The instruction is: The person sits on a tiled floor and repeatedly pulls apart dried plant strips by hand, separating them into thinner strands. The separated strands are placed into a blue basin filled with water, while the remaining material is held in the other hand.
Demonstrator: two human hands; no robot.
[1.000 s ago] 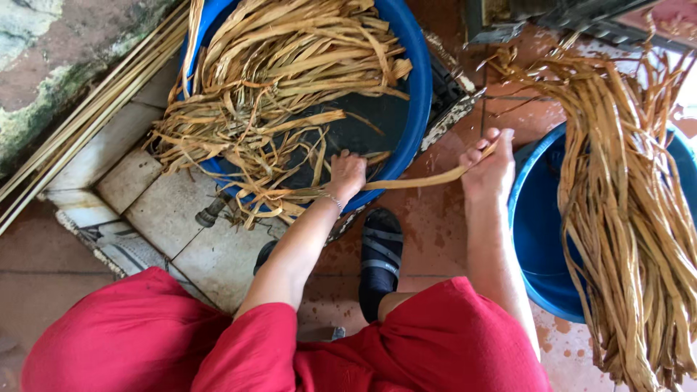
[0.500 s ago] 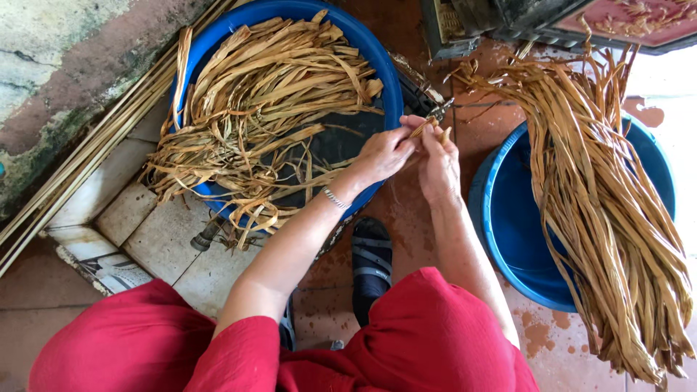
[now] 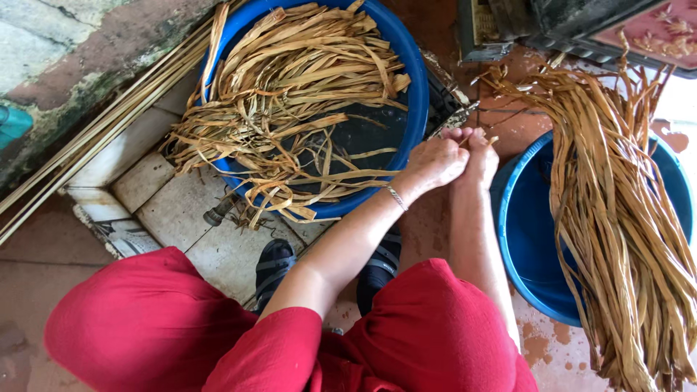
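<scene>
Soft daylight, overexposed glare at right edge, sharp focus, faint shadows.

I log a bundle of thin cane sticks (image 3: pixel 102 134) slanting along the stained concrete wall (image 3: pixel 80 51) at upper left. A teal object (image 3: pixel 13 125) shows at the left edge, cut off. Pale worn tiles (image 3: pixel 156 196) lie beneath, with a small dark metal fitting (image 3: pixel 216 213) on them. I count two black sandals (image 3: pixel 274 265) between the red-clothed knees (image 3: pixel 145 319). A dark crate (image 3: pixel 559 25) sits at the top right, a pink patterned surface (image 3: pixel 653 33) over it. Reddish wet floor (image 3: pixel 541 337) at lower right.
</scene>
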